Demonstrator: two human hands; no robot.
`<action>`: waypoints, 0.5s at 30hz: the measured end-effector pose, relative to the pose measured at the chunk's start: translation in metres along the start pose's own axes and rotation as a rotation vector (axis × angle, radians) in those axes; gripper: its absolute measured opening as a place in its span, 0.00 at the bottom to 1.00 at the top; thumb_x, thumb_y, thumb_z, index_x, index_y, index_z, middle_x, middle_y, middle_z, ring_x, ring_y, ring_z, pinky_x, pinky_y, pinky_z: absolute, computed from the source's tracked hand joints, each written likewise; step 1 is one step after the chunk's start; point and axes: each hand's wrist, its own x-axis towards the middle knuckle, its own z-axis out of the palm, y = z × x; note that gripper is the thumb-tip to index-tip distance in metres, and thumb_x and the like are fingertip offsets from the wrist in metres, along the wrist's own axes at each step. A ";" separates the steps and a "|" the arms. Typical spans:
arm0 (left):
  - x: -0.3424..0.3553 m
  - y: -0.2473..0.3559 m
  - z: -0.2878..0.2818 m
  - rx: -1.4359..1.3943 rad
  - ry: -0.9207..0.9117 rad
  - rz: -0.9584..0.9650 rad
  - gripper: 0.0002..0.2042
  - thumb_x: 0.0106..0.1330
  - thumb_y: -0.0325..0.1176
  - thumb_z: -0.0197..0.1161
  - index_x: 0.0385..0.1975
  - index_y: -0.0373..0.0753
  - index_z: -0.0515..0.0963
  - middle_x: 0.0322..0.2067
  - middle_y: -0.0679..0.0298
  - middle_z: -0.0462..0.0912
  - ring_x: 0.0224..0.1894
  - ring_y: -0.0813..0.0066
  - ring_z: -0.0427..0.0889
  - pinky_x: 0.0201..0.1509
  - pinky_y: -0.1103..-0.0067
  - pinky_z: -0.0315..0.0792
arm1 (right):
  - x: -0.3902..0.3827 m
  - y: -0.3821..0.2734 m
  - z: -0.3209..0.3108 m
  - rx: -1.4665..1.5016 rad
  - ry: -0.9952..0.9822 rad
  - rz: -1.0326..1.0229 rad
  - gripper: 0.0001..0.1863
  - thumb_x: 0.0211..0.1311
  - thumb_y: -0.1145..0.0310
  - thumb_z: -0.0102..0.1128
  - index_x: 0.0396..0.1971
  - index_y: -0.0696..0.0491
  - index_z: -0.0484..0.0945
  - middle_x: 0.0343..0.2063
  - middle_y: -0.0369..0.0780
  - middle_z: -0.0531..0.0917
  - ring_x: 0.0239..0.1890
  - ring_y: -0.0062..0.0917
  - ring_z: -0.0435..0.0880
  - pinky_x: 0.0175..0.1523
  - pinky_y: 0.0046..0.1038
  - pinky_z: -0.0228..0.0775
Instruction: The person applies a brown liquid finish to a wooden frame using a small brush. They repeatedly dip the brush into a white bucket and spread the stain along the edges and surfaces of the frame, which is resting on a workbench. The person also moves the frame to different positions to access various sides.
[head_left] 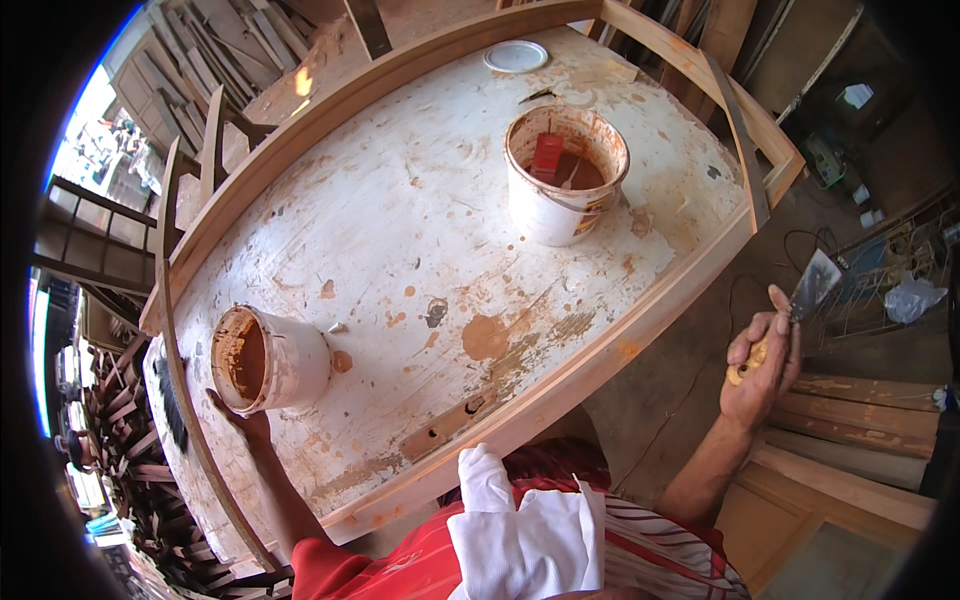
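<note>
My left hand [245, 418] is at the rim of a smaller white bucket [300, 362] on the left of the table, its fingers curled against the side nearest me. Brown-orange paste coats the inside of that bucket. In my right hand [757, 375], held out past the table's right edge, is a putty knife [818, 284] with a yellow handle and a broad metal blade pointing up and away. A larger white bucket [550, 212] stands toward the far right of the table, with reddish-brown paste and a red tool [546, 155] inside.
A long wooden frame [600, 375] lies over the stained white tabletop [380, 250]. At the far end rests a round lid [516, 56]. Stacked boards [850, 410] are at my right, and piled wood offcuts [125, 440] at the left. A clear plastic bag [912, 298] hangs right.
</note>
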 end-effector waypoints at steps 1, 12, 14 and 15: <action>-0.009 0.004 0.002 0.167 0.072 0.134 0.37 0.81 0.61 0.42 0.82 0.47 0.46 0.80 0.58 0.51 0.80 0.53 0.54 0.83 0.54 0.53 | 0.017 0.004 -0.019 -0.053 0.029 -0.023 0.19 0.81 0.60 0.54 0.58 0.60 0.79 0.25 0.30 0.72 0.18 0.11 0.67 0.22 0.14 0.59; -0.097 -0.051 0.135 0.453 0.263 -0.072 0.48 0.70 0.71 0.51 0.81 0.44 0.50 0.80 0.53 0.53 0.77 0.46 0.61 0.73 0.47 0.64 | 0.135 0.038 -0.041 -0.225 -0.147 0.057 0.19 0.81 0.63 0.55 0.59 0.62 0.77 0.25 0.30 0.69 0.21 0.11 0.66 0.25 0.16 0.59; -0.108 -0.064 0.162 0.402 0.202 -0.056 0.47 0.71 0.68 0.54 0.81 0.42 0.49 0.79 0.49 0.54 0.77 0.47 0.62 0.74 0.48 0.66 | 0.130 0.054 -0.020 -0.244 -0.308 0.002 0.19 0.82 0.66 0.53 0.59 0.65 0.75 0.24 0.31 0.69 0.22 0.12 0.66 0.28 0.17 0.61; -0.115 -0.068 0.180 0.413 0.167 -0.036 0.47 0.72 0.68 0.52 0.81 0.41 0.49 0.78 0.47 0.54 0.77 0.46 0.62 0.74 0.49 0.67 | 0.132 0.055 -0.012 -0.259 -0.380 -0.049 0.19 0.82 0.68 0.52 0.60 0.67 0.75 0.23 0.31 0.68 0.23 0.13 0.66 0.29 0.17 0.62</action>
